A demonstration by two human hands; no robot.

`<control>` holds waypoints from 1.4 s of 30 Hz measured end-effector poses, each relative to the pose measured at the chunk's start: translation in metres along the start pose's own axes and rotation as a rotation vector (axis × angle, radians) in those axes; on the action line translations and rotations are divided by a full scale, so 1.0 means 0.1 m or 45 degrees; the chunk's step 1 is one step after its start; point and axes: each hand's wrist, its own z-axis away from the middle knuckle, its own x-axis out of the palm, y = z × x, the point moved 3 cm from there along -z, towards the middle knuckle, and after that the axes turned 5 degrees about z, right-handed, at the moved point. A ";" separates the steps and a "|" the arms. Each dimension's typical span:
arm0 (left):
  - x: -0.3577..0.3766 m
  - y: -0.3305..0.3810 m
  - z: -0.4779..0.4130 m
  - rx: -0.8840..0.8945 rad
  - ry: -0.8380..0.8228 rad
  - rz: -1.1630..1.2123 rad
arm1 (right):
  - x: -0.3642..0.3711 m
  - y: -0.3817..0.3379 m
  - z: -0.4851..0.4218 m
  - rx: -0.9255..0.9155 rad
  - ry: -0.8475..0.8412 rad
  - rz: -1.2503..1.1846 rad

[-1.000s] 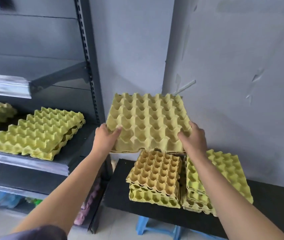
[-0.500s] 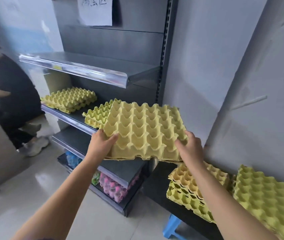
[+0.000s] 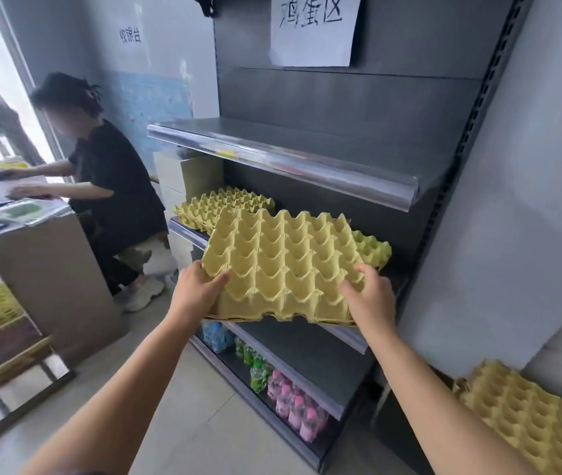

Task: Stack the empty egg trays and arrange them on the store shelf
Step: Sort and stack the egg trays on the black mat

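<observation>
Personnel at far left: a seated person (image 3: 111, 173) at a bench (image 3: 50, 265), uninvolved. On the middle shelf (image 3: 185, 231) of the grey metal rack, a yellow stack (image 3: 224, 205) of trays sits at the left end.

Next, the left hand (image 3: 195, 293) grips the near left corner of the held egg tray (image 3: 283, 262), thumb on top, the rest hidden beneath. The tray hangs roughly level over the shelf's front edge and partly covers a greener stack (image 3: 374, 248) behind it. Contact between the two cannot be confirmed. Whether one tray or several nested are held cannot be told.

The right hand (image 3: 372, 301) grips the near right corner, fingers (image 3: 358, 269) curled over the peaks into the cups. Spare trays (image 3: 529, 423) lie at far right, well apart.

Assessment: moulded paper pulp, matt and fibrous, formed as a square grid of cones and cups. It is judged very light and fairly stiff, yet easily crushed or torn at the rim, and not slippery. The two-corner hold suits it. Peaks must align with the stack below to nest.
</observation>
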 end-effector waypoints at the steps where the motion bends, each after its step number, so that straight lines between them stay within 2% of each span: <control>1: -0.12 -0.05 -0.13 -0.015 0.012 -0.014 | 0.16 -0.11 -0.06 -0.002 -0.004 -0.012; 11: -0.91 -0.52 -1.45 -0.080 0.119 -0.050 | 1.60 -0.98 -0.80 -0.039 -0.103 -0.021; 18: -1.18 -0.76 -2.58 -0.117 0.182 -0.071 | 2.48 -1.47 -1.62 -0.074 -0.136 -0.068; 24: -1.23 -0.85 -3.50 -0.090 0.158 -0.095 | 3.00 -1.74 -2.20 -0.040 -0.129 -0.091; 32: -0.96 -0.95 -4.57 0.002 -0.040 -0.087 | 3.42 -1.80 -2.71 0.105 0.047 0.006; 39: -0.63 -1.22 -5.78 0.108 -0.457 -0.160 | 3.84 -1.86 -2.90 0.346 0.324 0.103; 42: -0.53 -1.21 -6.06 0.196 -0.536 -0.305 | 4.01 -1.93 -2.88 0.435 0.434 0.136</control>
